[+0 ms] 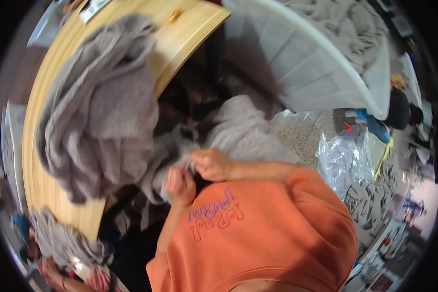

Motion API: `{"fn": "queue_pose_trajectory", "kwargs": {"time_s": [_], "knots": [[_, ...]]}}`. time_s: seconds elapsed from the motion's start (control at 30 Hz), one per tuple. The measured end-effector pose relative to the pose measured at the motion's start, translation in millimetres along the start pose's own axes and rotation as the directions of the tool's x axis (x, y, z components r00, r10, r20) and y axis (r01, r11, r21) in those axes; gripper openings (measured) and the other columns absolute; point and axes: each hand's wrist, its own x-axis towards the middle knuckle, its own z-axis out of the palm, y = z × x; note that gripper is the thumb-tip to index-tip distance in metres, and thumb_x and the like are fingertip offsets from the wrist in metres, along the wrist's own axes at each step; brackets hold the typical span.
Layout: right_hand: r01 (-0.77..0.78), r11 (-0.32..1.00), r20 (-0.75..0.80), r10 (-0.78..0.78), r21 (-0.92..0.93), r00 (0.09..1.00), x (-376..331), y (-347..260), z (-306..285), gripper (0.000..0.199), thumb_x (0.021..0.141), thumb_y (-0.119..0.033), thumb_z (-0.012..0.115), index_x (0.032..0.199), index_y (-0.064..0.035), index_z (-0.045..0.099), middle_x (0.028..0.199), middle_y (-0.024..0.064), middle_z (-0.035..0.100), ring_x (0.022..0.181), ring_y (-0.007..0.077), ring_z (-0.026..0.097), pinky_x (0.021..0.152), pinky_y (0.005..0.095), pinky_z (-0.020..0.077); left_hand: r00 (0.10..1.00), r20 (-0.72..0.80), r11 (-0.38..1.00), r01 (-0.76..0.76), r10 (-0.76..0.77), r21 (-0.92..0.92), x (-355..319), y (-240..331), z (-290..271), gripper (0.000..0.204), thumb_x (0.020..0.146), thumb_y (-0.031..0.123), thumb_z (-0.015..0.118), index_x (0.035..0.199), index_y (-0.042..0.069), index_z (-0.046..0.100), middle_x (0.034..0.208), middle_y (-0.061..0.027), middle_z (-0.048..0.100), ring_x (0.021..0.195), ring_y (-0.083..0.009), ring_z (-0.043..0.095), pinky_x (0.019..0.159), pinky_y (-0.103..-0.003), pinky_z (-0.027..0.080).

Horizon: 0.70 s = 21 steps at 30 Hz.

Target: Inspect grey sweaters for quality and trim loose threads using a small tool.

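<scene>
A soft grey-brown fuzzy cloth [102,117] lies bunched on the light wooden table, and its folds run over the table's edge toward me. My left hand [181,185] has its fingers closed on part of the grey cloth in front of my chest. Close beside it, my right hand [212,164] is closed too, pinching the cloth with the fingers curled in. More pale grey cloth [248,129] hangs or lies just beyond my hands. The exact spot each hand pinches is partly hidden and slightly blurred.
The curved-looking wooden table [192,31] carries a small orange item [174,15]. A large white bin [297,63] holds grey cloth [355,29]. Clear plastic bags [343,160] lie at right, near a person's blue sleeve [377,127]. Another person's hand [53,272] shows lower left by more grey cloth [68,238].
</scene>
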Motion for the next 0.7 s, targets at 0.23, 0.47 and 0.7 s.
{"fn": "queue_pose_trajectory", "kwargs": {"time_s": [0.23, 0.47, 0.7], "knots": [[0.184, 0.960, -0.040, -0.196, -0.209, 0.980, 14, -5, -7, 0.013, 0.056, -0.005, 0.056, 0.061, -0.0063, 0.044, 0.057, 0.0069, 0.045, 0.052, 0.0234, 0.050, 0.044, 0.0326, 0.0416, 0.967, -0.088, 0.950, 0.216, -0.240, -0.227, 4, 11, 1, 0.011, 0.068, -0.007, 0.058, 0.077, 0.000, 0.059, 0.063, -0.0103, 0.056, 0.051, -0.0169, 0.052, 0.049, -0.024, 0.041], [0.189, 0.962, 0.049, -0.183, -0.195, 0.982, 11, 0, -10, 0.014, 0.056, -0.006, 0.056, 0.065, -0.0052, 0.045, 0.062, 0.0081, 0.047, 0.056, 0.0247, 0.052, 0.047, 0.0341, 0.0423, 0.988, -0.074, 0.986, -0.142, 0.136, -0.090, -12, -5, -5, 0.017, 0.062, -0.007, 0.059, 0.077, 0.001, 0.057, 0.065, -0.0104, 0.056, 0.053, -0.0213, 0.054, 0.047, -0.027, 0.041], [0.083, 0.681, 0.360, 0.275, -0.727, 0.891, -25, 51, -74, 0.069, 0.058, -0.028, 0.073, 0.117, -0.0085, 0.042, 0.118, 0.0191, 0.043, 0.111, 0.0360, 0.039, 0.090, 0.0422, 0.0340, 0.853, 0.518, 0.993, -0.108, 0.067, 0.049, -86, -59, -55, 0.026, 0.060, 0.014, 0.064, 0.084, 0.005, 0.055, 0.082, -0.0091, 0.057, 0.068, -0.0245, 0.055, 0.059, -0.034, 0.041]]}}
